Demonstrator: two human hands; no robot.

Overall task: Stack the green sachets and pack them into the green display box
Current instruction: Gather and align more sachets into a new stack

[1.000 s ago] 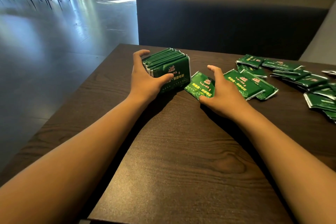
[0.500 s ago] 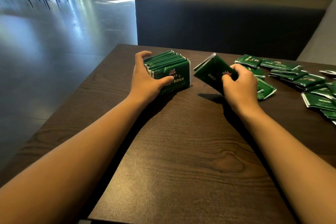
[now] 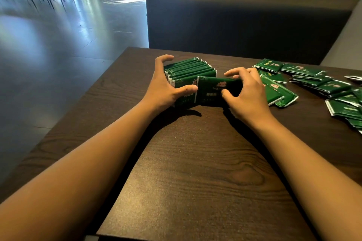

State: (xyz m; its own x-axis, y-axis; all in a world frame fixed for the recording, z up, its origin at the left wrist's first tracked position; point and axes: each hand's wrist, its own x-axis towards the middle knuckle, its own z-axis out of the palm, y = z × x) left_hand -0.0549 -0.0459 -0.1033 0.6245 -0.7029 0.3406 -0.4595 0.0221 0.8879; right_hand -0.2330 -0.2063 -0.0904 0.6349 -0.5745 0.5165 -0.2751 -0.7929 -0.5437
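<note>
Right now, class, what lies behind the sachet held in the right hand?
Behind the held sachet stands an upright row of sachets, gripped by the left hand. Their faces and exact number are hidden.

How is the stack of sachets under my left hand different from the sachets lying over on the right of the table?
The stack stands on edge, its sachets packed face to face; the loose sachets lie flat, scattered and overlapping. The left hand grips the stack, with the right hand pressing one more sachet against its front; the loose sachets are untouched. The stack shows mostly edges, the loose ones their printed faces. Both are the same green packets on the table.
</note>
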